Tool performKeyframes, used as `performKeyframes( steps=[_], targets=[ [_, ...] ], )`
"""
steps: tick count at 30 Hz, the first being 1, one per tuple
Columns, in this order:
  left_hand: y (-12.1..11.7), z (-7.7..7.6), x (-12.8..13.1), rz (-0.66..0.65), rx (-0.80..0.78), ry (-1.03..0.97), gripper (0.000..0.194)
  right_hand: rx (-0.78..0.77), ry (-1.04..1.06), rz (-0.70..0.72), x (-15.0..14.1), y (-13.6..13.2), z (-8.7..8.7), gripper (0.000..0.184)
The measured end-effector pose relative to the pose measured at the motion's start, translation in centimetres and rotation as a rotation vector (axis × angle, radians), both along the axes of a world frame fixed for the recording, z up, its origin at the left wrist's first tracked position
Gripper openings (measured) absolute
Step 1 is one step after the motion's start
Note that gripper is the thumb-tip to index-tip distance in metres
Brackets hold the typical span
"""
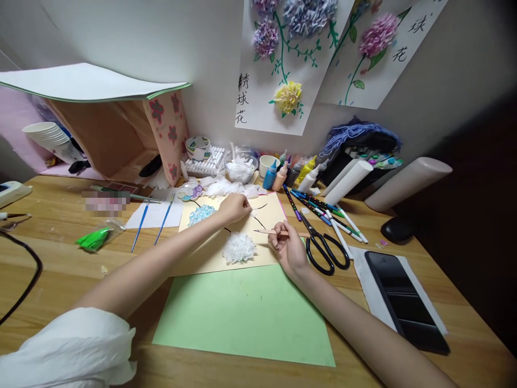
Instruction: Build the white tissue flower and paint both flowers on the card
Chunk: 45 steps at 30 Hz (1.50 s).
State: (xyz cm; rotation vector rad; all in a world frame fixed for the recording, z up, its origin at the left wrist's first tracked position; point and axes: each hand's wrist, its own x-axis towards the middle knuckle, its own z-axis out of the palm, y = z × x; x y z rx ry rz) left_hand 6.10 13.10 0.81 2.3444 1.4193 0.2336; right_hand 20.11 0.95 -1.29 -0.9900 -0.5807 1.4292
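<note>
Take the cream sheet as the dial, twelve o'clock pointing away from the person. The wooden table [64,258] carries everything; the green sheet [244,312] lies at six o'clock and seems to run under the cream sheet [202,261], so the two are best kept from sliding. Black scissors [315,233] rest just off the sheet toward three o'clock, near enough for the right wrist to nudge.

The left hand [236,209] has its fingertips drawn together toward one o'clock; the right hand [287,250], at three o'clock, grips a pencil [278,232] with its tip toward nine. That tip should ride clear of the paper to avoid stray marks.

The fluffy white cluster [239,248] sits toward six o'clock and the pale-blue cluster [202,214] toward ten; the left forearm is best held high so it crushes neither. A small white scrap [253,213] is just at the left fingertips, but whether they grip it I cannot tell. Something this light probably wants a gentle pinch, steady pressure and a slow release.
</note>
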Motion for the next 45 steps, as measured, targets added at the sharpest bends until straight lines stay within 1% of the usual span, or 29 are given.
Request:
performKeyframes(
  steps=[3, 5, 7, 9, 11, 13, 14, 16, 19, 22, 24, 26, 28, 30, 32, 35, 37, 39, 41, 45],
  targets=[
    [-0.1, 0.4, -0.7, 0.014, -0.022, -0.095, 0.019, 0.058, -0.048, 0.05, -0.1, -0.3, 0.0, 0.038],
    [-0.5, 1.1, -1.4, 0.021, -0.027, -0.169, 0.019, 0.095, -0.113, 0.111, -0.2, -0.8, 0.0, 0.045],
    [-1.4, 2.1, -2.5, 0.02, -0.033, -0.241, 0.019, 0.126, -0.191, 0.17, -0.3, -1.3, 0.1, 0.05],
    [-3.0, 3.3, -3.8, 0.011, -0.048, -0.306, 0.019, 0.159, -0.285, 0.218, -0.3, -1.8, 0.1, 0.054],
    [-5.1, 4.4, -5.2, 0.003, -0.076, -0.364, 0.021, 0.195, -0.385, 0.258, -0.4, -2.1, 0.0, 0.056],
    [-7.5, 5.0, -6.5, -0.012, -0.191, -0.496, 0.018, 0.231, -0.467, 0.294, -0.4, -2.3, -0.1, 0.055],
    [-8.7, 5.2, -7.0, -0.008, -0.243, -0.532, 0.018, 0.243, -0.496, 0.31, -0.5, -2.4, -0.2, 0.054],
    [-10.8, 4.9, -7.7, 0.014, -0.311, -0.578, 0.016, 0.252, -0.534, 0.346, -0.5, -2.4, -0.3, 0.05],
    [-13.3, 3.7, -8.1, 0.017, -0.398, -0.568, 0.013, 0.238, -0.531, 0.409, -0.5, -2.4, -0.4, 0.047],
    [-14.6, 2.2, -8.1, 0.022, -0.393, -0.542, 0.008, 0.232, -0.476, 0.434, -0.5, -2.3, -0.5, 0.045],
    [-14.9, 1.7, -8.1, 0.022, -0.38, -0.533, 0.007, 0.231, -0.451, 0.417, -0.5, -2.2, -0.5, 0.045],
    [-14.5, 1.9, -8.1, 0.014, -0.348, -0.503, 0.009, 0.223, -0.444, 0.393, -0.5, -2.2, -0.4, 0.046],
    [-13.3, 2.5, -7.6, 0.015, -0.247, -0.437, 0.012, 0.225, -0.448, 0.375, -0.6, -2.2, -0.4, 0.047],
    [-11.0, 3.3, -6.4, 0.034, -0.082, -0.32, 0.015, 0.231, -0.454, 0.364, -0.6, -2.2, -0.3, 0.049],
    [-8.2, 3.6, -4.5, 0.069, 0.057, -0.118, 0.018, 0.235, -0.455, 0.362, -0.6, -2.3, -0.4, 0.051],
    [-4.3, 2.9, -1.5, 0.121, 0.108, -0.032, 0.016, 0.222, -0.46, 0.364, -0.6, -2.3, -0.4, 0.052],
    [-2.6, 2.0, 0.1, 0.15, 0.119, 0.009, 0.014, 0.214, -0.465, 0.365, -0.6, -2.3, -0.4, 0.053],
    [-1.8, 1.1, 1.0, 0.174, 0.118, 0.033, 0.014, 0.211, -0.462, 0.366, -0.6, -2.3, -0.4, 0.053],
    [-1.7, 0.6, 1.3, 0.193, 0.106, 0.042, 0.016, 0.214, -0.451, 0.369, -0.5, -2.3, -0.4, 0.053],
    [-1.8, 0.4, 1.0, 0.173, 0.063, 0.024, 0.018, 0.221, -0.434, 0.369, -0.4, -2.2, -0.5, 0.052]
  ],
)
